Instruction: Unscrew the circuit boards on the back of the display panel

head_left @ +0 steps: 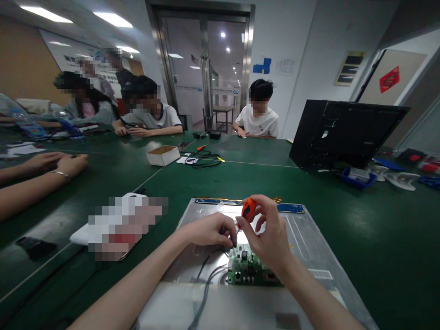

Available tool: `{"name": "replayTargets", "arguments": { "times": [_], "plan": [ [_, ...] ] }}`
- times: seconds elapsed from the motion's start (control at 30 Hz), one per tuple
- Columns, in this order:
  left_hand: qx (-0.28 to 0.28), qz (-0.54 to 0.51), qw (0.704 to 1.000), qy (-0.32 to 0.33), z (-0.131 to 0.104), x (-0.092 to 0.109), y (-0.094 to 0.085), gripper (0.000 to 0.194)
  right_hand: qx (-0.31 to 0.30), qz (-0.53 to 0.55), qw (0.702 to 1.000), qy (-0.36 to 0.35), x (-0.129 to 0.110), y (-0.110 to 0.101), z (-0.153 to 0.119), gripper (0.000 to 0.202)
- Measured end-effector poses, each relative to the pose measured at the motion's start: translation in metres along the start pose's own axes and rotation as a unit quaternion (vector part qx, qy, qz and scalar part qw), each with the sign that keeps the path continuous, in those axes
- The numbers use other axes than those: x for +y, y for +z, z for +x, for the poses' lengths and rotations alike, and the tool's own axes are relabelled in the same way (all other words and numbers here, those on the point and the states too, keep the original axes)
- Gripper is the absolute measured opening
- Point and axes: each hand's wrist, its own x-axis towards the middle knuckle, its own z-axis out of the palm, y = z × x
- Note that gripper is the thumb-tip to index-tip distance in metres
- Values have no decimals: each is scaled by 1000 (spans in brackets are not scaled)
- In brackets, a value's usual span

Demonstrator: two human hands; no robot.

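Observation:
My right hand (271, 236) grips the orange and black handle of a screwdriver (248, 209) with thumb and fingers. The screwdriver is tilted, its thin shaft pointing down toward the green circuit board (244, 266). Beside the shaft, my left hand (216, 230) has its fingers pinched together at the board's upper edge; whatever lies between them is hidden. The board sits on the silvery metal back of a flat panel (312, 245). Dark cables (205, 293) run from the board's left side toward me. Along the panel's far edge lies a narrow blue circuit strip (291, 208).
A phone-like white object (80, 234) lies left of the panel. Farther back are a white box (163, 156), a coiled black cable (202, 160) and another screwdriver (202, 147). A black monitor (343, 135) and a blue tray (358, 178) stand right. Another person's hands (68, 165) rest at left.

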Motion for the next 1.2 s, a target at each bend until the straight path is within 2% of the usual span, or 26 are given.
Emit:
{"name": "replayTargets", "arguments": {
  "times": [0.17, 0.8, 1.2],
  "plan": [
    [4, -10, 1000, 10, 1, 0, 1, 5, 2, 20, 1000, -6, 2, -1, 3, 34],
    [3, -19, 1000, 4, 0, -2, 1, 4, -24, 21, 999, -26, -2, -4, 4, 38],
    [2, -31, 999, 11, 0, -2, 1, 5, -11, 10, 1000, -24, -2, -3, 4, 35]
  ]
}}
